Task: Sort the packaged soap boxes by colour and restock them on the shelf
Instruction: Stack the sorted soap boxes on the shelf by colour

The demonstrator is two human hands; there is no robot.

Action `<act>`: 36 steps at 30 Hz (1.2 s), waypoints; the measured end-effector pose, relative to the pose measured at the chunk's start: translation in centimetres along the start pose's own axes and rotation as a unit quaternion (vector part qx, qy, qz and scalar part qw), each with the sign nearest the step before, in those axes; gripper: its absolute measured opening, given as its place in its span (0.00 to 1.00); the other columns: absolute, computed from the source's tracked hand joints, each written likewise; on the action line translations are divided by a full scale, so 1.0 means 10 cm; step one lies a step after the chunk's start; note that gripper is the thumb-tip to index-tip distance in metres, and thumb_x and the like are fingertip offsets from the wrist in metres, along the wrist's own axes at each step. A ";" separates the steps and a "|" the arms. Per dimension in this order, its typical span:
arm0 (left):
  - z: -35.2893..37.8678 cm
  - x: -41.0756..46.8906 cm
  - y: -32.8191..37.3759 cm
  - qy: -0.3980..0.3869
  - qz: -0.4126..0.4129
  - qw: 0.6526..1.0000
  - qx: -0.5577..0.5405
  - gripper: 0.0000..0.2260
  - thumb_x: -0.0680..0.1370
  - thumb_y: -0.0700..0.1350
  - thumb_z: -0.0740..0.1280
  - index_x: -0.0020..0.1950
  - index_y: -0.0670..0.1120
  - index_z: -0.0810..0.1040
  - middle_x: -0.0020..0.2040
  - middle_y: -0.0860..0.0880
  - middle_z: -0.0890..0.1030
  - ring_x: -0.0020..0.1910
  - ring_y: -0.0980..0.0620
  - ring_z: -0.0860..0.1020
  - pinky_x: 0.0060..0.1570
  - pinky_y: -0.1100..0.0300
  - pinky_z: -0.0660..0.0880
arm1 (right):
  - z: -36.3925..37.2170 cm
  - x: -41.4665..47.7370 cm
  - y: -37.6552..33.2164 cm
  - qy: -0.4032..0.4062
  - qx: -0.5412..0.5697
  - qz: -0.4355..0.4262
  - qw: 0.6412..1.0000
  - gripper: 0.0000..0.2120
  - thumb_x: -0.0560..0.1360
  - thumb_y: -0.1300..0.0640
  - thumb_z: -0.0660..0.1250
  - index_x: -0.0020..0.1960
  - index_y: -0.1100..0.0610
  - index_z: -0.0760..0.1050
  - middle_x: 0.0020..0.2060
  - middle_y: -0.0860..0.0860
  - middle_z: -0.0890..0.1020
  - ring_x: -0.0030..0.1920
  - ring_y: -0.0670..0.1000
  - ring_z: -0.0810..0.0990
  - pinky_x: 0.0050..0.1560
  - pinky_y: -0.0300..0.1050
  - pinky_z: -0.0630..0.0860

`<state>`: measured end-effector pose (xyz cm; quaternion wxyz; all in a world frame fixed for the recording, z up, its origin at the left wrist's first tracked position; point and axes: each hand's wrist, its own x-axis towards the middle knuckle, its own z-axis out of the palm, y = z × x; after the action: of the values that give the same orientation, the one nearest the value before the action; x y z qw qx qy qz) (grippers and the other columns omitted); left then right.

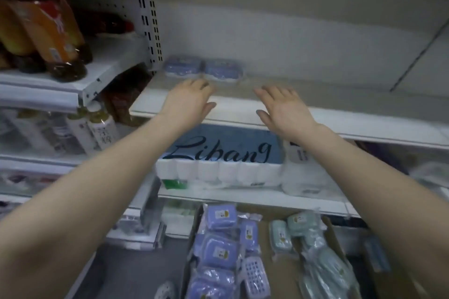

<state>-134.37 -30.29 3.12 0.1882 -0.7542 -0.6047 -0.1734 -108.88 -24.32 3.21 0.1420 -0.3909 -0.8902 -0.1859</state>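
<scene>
Both hands, left (188, 101) and right (283, 109), hover spread and empty; next purple boxes (202, 68) should sit flush beside these on the shelf (340, 104).

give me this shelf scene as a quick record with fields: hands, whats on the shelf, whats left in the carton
white metal shelf: two blue-purple plastic-wrapped soap boxes side by side at back left
left hand: open, holds nothing, fingers near those two boxes; contact unclear
right hand: open, holds nothing, over the shelf's front
brown cardboard carton: below; blue-purple packs on its left, pale green packs on its right
lower shelf: white toilet-roll pack with blue label
</scene>
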 end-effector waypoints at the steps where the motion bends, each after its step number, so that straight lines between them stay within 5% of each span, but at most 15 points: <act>1: 0.00 -0.12 0.12 -0.002 0.000 1.000 -0.009 0.18 0.77 0.51 0.66 0.63 0.43 0.76 0.59 0.41 0.78 0.55 0.38 0.76 0.49 0.47 0.75 | -0.02 -0.17 -0.02 -0.004 0.008 0.002 1.000 0.25 0.77 0.50 0.63 0.71 0.59 0.68 0.63 0.60 0.76 0.60 0.64 0.76 0.62 0.58 0.69; 4: 0.08 -0.49 0.45 -0.004 0.015 0.999 -0.041 0.18 0.77 0.49 0.67 0.65 0.43 0.76 0.60 0.41 0.78 0.56 0.37 0.75 0.54 0.46 0.73 | -0.01 -0.70 -0.08 -0.016 0.032 0.001 0.999 0.26 0.77 0.48 0.56 0.71 0.60 0.68 0.62 0.60 0.76 0.60 0.63 0.75 0.61 0.58 0.69; 8: 0.38 -1.01 0.89 -0.031 0.008 0.997 -0.067 0.18 0.77 0.49 0.68 0.65 0.42 0.76 0.60 0.41 0.78 0.57 0.38 0.76 0.55 0.46 0.74 | 0.26 -1.43 -0.22 -0.018 0.057 0.011 0.998 0.25 0.77 0.50 0.60 0.71 0.60 0.70 0.61 0.60 0.76 0.61 0.62 0.74 0.61 0.58 0.69; 16: 1.30 -2.04 1.49 -0.168 0.015 0.975 -0.147 0.19 0.72 0.47 0.74 0.61 0.44 0.79 0.56 0.43 0.80 0.54 0.40 0.78 0.50 0.50 0.77 | 1.20 -2.76 -0.72 -0.179 0.160 0.114 0.964 0.27 0.74 0.50 0.59 0.69 0.61 0.72 0.59 0.60 0.78 0.57 0.63 0.78 0.59 0.58 0.74; 26: 2.70 -2.98 1.68 -0.309 0.041 0.933 -0.180 0.26 0.65 0.44 0.79 0.61 0.42 0.79 0.61 0.38 0.78 0.61 0.35 0.76 0.57 0.42 0.75 | 2.67 -3.77 -1.26 -0.453 0.220 0.303 0.809 0.36 0.77 0.48 0.66 0.78 0.55 0.53 0.69 0.60 0.67 0.64 0.62 0.71 0.60 0.55 0.72; 32: 3.12 -3.19 1.61 -0.275 0.062 0.941 -0.186 0.16 0.69 0.40 0.75 0.56 0.44 0.81 0.60 0.40 0.78 0.61 0.37 0.75 0.62 0.46 0.71 | 3.52 -3.95 -1.50 -0.490 0.270 0.418 0.715 0.36 0.76 0.49 0.68 0.77 0.56 0.55 0.66 0.61 0.71 0.64 0.64 0.71 0.63 0.53 0.71; 36: 3.17 -3.18 1.59 -0.247 0.068 0.950 -0.179 0.09 0.73 0.39 0.68 0.53 0.44 0.81 0.60 0.41 0.78 0.61 0.38 0.74 0.63 0.48 0.67 | 3.83 -4.00 -1.60 -0.489 0.270 0.454 0.694 0.28 0.77 0.50 0.65 0.73 0.56 0.59 0.61 0.61 0.75 0.60 0.64 0.75 0.61 0.56 0.73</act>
<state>-124.38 -44.74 -41.13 -0.0937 -0.8342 -0.5384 -0.0744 -98.80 -43.07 -50.38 -0.1470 -0.7278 -0.5601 0.3674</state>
